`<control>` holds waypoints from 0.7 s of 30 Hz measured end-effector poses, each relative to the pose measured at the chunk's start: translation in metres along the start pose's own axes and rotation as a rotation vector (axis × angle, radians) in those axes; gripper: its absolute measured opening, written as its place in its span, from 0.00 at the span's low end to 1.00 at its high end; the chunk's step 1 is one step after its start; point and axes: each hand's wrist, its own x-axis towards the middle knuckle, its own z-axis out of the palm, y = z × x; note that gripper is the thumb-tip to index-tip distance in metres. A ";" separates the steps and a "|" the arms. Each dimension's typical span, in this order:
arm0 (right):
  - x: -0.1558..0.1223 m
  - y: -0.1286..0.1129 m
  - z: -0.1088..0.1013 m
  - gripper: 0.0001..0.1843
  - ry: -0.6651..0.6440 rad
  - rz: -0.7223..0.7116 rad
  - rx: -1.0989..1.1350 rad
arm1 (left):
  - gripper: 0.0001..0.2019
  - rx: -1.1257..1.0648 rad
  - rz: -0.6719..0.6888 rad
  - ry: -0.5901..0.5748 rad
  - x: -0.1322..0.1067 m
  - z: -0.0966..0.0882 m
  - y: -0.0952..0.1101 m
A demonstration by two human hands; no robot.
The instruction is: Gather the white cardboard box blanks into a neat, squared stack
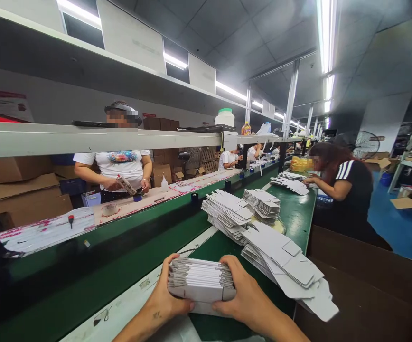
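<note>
Between both hands I hold a stack of folded white cardboard boxes point(203, 279), its layered edges turned up toward me. My left hand point(168, 289) grips the stack's left end, with the thumb along its near face. My right hand point(239, 289) is wrapped round the right end in the same way. Just beyond, on the green work surface point(223, 325), lie a pile of flat white cartons point(227, 213), a smaller carton stack point(263, 204) and a fanned-out carton pile point(287, 261) by my right hand.
A green conveyor belt point(120, 251) runs along my left, carrying small dark items. Across it a person point(115, 166) holds a tool at a bench with a white bottle point(164, 184). Another person point(348, 185) sits at right, near more cartons point(291, 183). A metal shelf rail point(156, 141) crosses above.
</note>
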 end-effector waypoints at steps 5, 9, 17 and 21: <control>0.013 0.003 0.003 0.49 -0.016 -0.030 0.118 | 0.55 -0.095 0.000 -0.032 0.008 -0.004 -0.007; 0.021 0.006 0.007 0.44 0.005 -0.074 0.152 | 0.44 -0.185 0.054 -0.038 0.012 0.002 -0.012; 0.013 0.013 0.007 0.37 0.010 -0.138 0.200 | 0.41 -0.225 0.079 -0.076 -0.004 0.012 -0.006; 0.014 0.014 0.010 0.38 0.021 -0.132 0.232 | 0.44 -0.190 0.062 -0.107 -0.005 0.012 -0.005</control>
